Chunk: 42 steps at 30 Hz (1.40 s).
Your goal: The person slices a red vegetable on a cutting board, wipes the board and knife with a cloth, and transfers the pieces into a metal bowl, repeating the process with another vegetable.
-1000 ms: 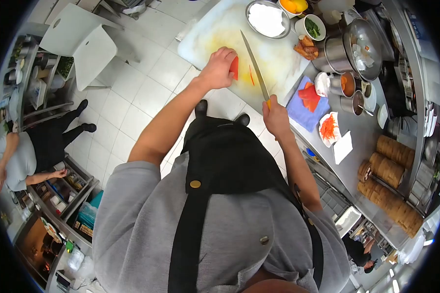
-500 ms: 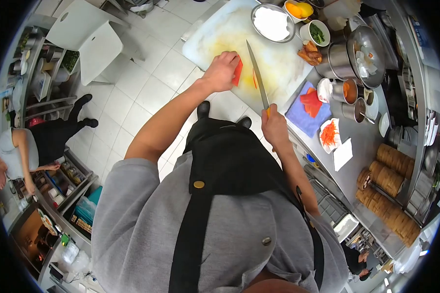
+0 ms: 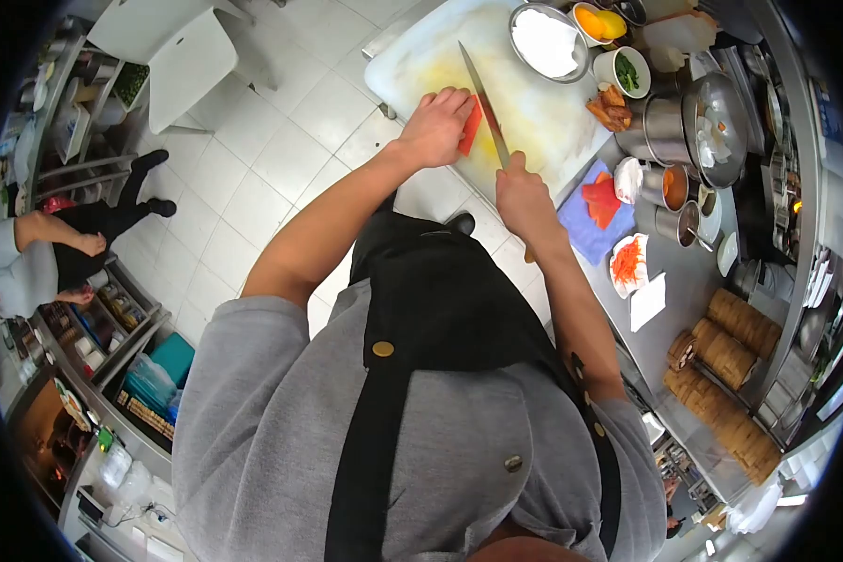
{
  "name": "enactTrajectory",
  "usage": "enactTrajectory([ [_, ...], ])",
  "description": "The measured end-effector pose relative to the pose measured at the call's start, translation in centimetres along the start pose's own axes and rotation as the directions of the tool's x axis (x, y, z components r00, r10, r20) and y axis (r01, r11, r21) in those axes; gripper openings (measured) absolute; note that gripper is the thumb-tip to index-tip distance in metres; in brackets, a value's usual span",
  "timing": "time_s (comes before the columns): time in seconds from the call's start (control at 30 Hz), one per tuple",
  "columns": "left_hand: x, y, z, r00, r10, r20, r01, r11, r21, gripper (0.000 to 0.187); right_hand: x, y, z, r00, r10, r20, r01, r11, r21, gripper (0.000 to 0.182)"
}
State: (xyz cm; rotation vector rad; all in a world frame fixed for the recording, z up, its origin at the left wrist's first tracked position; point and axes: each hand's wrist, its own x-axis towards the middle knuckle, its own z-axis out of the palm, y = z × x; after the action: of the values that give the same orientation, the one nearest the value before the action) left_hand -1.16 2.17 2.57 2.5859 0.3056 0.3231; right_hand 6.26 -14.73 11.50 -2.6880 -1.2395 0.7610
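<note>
Head view: left hand [image 3: 438,128] gripped a red slab [image 3: 471,128] under its fingertips [image 3: 465,95]; right hand [image 3: 525,197] clasped a knife [image 3: 481,94] alongside, metal bowl [image 3: 582,68] beyond.

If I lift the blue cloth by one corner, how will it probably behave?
The cloth would probably sag, as it looks like soft fabric lying flat. The red pieces on top may slide off, since nothing visible holds them.

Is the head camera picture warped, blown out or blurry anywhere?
Head view: strong fisheye bending, black corners, detail softening towards the edges; same head view: the white contents of the round silver metal bowl look nearly featureless, probably overexposed, while the long steel knife has a readable outline.
</note>
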Motion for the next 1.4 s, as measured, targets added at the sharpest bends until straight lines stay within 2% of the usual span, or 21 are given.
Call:
enactTrajectory([
  [0.1, 0.1, -0.1, -0.1, 0.999, 0.025, -0.033, -0.025, 1.000, -0.001, 0.066, -1.0, -0.3, -0.6, 0.998, 0.040, 0.046, -0.042, 0.999, 0.026, 0.025],
  [0.2, 0.1, 0.1, -0.4, 0.999, -0.019, 0.050, 0.021, 0.999, -0.047, 0.063, -1.1, 0.0, 0.5, 0.995, 0.070, 0.073, -0.075, 0.995, 0.069, 0.025],
  [0.3, 0.0, 0.0, -0.2, 0.999, -0.019, 0.038, 0.020, 0.999, -0.038, 0.063, -0.7, 1.0, 3.0, 0.997, 0.079, 0.026, -0.081, 0.991, 0.106, 0.024],
  [0.37, 0.2, -0.1, -0.1, 0.999, -0.007, 0.049, 0.008, 1.000, -0.010, 0.064, 1.3, 2.3, 4.9, 0.997, 0.015, -0.071, -0.007, 0.993, 0.114, 0.023],
  [0.4, 0.1, 0.0, -0.2, 0.999, -0.006, 0.052, 0.006, 1.000, -0.010, 0.064, 2.2, 2.2, 4.5, 0.997, 0.018, -0.071, -0.009, 0.993, 0.116, 0.023],
  [0.47, 0.1, 0.2, -0.8, 0.997, -0.024, 0.079, 0.026, 0.999, -0.022, 0.064, 3.5, 1.6, 2.8, 0.990, -0.076, -0.117, 0.083, 0.995, 0.048, 0.024],
  [0.6, 0.1, 0.1, -0.5, 0.997, -0.032, 0.070, 0.033, 0.999, -0.012, 0.063, 1.1, 0.4, 0.2, 0.995, -0.071, -0.065, 0.073, 0.997, 0.030, 0.025],
  [0.67, 0.1, 0.2, -0.5, 0.997, -0.036, 0.072, 0.035, 0.999, 0.009, 0.062, -0.4, 0.2, 0.1, 1.000, 0.013, 0.001, -0.013, 0.999, 0.032, 0.025],
  [0.8, 0.1, -0.1, -0.3, 0.998, -0.031, 0.061, 0.032, 0.999, -0.017, 0.062, -0.2, 1.0, 2.8, 0.999, 0.045, -0.005, -0.045, 0.999, 0.025, 0.025],
  [0.87, 0.0, 0.0, -0.1, 0.999, -0.024, 0.049, 0.025, 1.000, -0.016, 0.062, 1.6, 2.2, 4.9, 0.995, -0.009, -0.098, 0.014, 0.999, 0.051, 0.024],
  [1.03, 0.2, 0.1, -0.4, 0.997, -0.040, 0.058, 0.041, 0.999, -0.011, 0.061, 2.0, 1.0, 1.0, 0.993, -0.075, -0.089, 0.077, 0.997, 0.013, 0.024],
  [1.13, 0.1, 0.1, 0.0, 0.998, -0.038, 0.044, 0.038, 0.999, -0.014, 0.062, 0.5, 0.9, 1.0, 0.998, -0.044, -0.040, 0.045, 0.999, 0.009, 0.024],
  [1.23, -0.1, 0.0, 0.0, 0.999, -0.034, 0.043, 0.035, 0.999, -0.021, 0.062, 0.8, 1.8, 3.7, 0.998, 0.052, -0.036, -0.050, 0.997, 0.050, 0.025],
  [1.3, 0.1, 0.1, -0.3, 0.999, -0.025, 0.032, 0.025, 1.000, -0.017, 0.062, 2.3, 1.9, 4.2, 0.993, -0.050, -0.110, 0.056, 0.997, 0.056, 0.027],
  [1.4, 0.2, 0.2, -0.8, 0.997, -0.054, 0.055, 0.056, 0.997, -0.044, 0.061, 2.5, 1.5, 1.0, 0.995, -0.079, -0.056, 0.081, 0.997, 0.021, 0.026],
])
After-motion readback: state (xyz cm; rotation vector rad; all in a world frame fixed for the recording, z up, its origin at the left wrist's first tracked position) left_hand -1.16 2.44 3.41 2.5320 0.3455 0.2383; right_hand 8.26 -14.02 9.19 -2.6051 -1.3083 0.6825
